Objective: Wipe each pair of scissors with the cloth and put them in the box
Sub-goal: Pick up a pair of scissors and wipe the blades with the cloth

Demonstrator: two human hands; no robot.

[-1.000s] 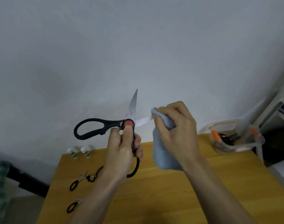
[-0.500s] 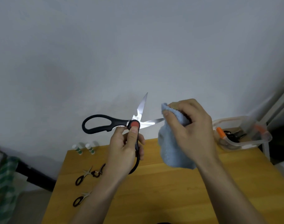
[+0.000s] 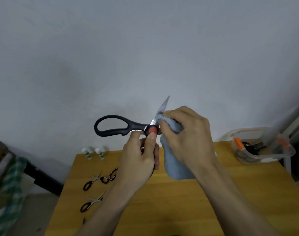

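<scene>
Yellow-orange wood grain covers the table (image 3: 188, 210) in front of you; its far edge meets a plain grey-white wall (image 3: 145, 48). To your left, off the table, a green-and-white checked fabric (image 3: 10, 189) drapes over something dark. At the far right a pale upright frame (image 3: 297, 121) stands beside the table corner.

Far right corner of the table: a clear plastic box (image 3: 262, 155) with a handle-like rim. Inside it you can make out dark handles and an orange-tipped item (image 3: 238, 143); the contents are too blurred to count.

Far left edge: two small white bottles (image 3: 93, 153) with green labels, upright, side by side. Nearer you on the left lie two small pairs of scissors with black handles, one (image 3: 92, 181) farther away, one (image 3: 91, 202) closer. A further dark-looped item (image 3: 112, 175) lies just beside the far pair, partly hidden by your wrist.

Your left hand (image 3: 140, 160) holds the large black-handled scissors (image 3: 121, 126) up above the table, fingers curled around the lower handle, thumb pressed on the red pivot button. The blades are spread; one blade points up and to the right.

Your right hand (image 3: 188, 138) grips the light blue cloth (image 3: 176, 166), fingers bunched around it and pressing it on the blades next to the pivot. The rest of the cloth hangs down below your palm.
</scene>
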